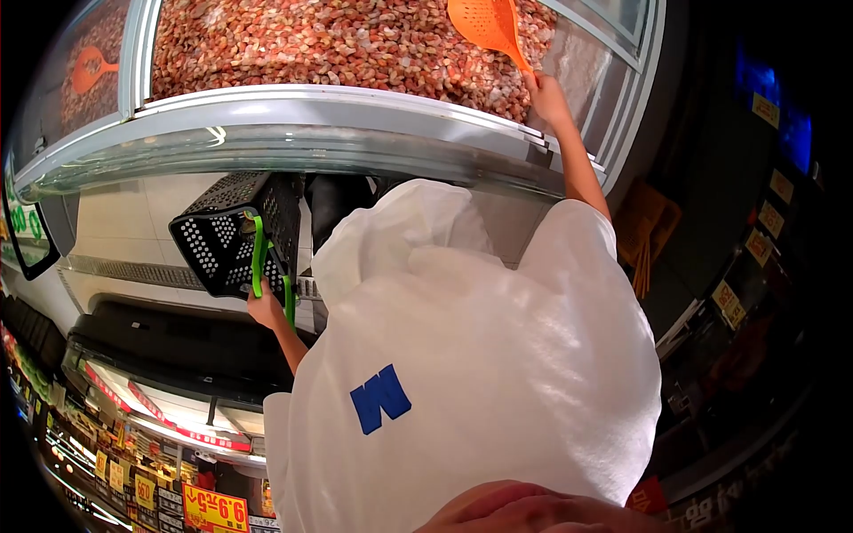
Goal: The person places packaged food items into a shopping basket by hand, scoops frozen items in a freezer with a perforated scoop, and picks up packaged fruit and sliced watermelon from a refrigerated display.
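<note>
My right hand (549,98) is closed around the handle of an orange slotted scoop (484,21). The scoop's perforated bowl is over a bed of small reddish-brown food pieces (338,49), whose exact kind I cannot make out. These pieces fill a chest freezer (311,111) with a metal-edged opening. Lower down on the left, my left hand (264,306) grips the green handle (259,258) of a black perforated shopping basket (222,233). The basket hangs tilted beside my body, and its inside is mostly hidden.
The freezer's curved front glass (293,151) runs between me and the pieces. Behind the pane on the left, a second orange scoop shape (89,69) shows. A long black fixture (178,342) lies behind the basket, with a yellow price sign (215,509) and shelves beyond.
</note>
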`<state>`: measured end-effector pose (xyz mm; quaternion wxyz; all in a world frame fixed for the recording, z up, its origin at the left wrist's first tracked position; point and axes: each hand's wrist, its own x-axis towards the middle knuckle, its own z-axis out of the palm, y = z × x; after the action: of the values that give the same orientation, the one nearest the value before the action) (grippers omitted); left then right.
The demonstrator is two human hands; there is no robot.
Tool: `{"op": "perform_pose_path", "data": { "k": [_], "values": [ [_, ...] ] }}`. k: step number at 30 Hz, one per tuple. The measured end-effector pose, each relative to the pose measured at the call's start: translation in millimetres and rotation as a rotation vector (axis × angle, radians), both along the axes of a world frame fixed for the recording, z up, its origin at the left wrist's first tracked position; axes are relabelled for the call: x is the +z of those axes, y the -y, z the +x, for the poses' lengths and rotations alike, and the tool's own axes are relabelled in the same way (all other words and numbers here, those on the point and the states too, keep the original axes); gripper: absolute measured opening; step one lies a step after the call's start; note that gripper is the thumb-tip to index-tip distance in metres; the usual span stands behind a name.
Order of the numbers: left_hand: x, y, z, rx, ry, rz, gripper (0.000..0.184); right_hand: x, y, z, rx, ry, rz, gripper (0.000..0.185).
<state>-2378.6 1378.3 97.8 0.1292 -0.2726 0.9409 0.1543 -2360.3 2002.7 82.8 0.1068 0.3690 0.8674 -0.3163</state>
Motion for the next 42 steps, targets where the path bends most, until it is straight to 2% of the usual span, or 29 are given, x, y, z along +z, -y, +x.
{"op": "perform_pose_path", "data": {
  "k": [2, 11, 26, 36, 42],
  "values": [
    [2, -3, -1, -0.005, -0.006, -0.006, 0.041, 2, 4, -4, 0.056, 0.102, 0.195, 0.034],
    [3, -3, -1, -0.016, -0.018, 0.003, 0.041, 17, 20, -14, 0.078, 0.214, 0.310, 0.033],
    [-3, 2, 2, -0.033, -0.040, 0.030, 0.042, 22, 30, -21, 0.102, 0.184, 0.358, 0.033],
    [-1, 1, 0, 0.057, 0.031, -0.011, 0.042, 25, 37, -38, 0.129, 0.089, 0.320, 0.034],
    [4, -4, 0, 0.042, 0.004, 0.033, 0.039, 22, 42, -50, 0.227, 0.204, 0.423, 0.033]
  ]
}}
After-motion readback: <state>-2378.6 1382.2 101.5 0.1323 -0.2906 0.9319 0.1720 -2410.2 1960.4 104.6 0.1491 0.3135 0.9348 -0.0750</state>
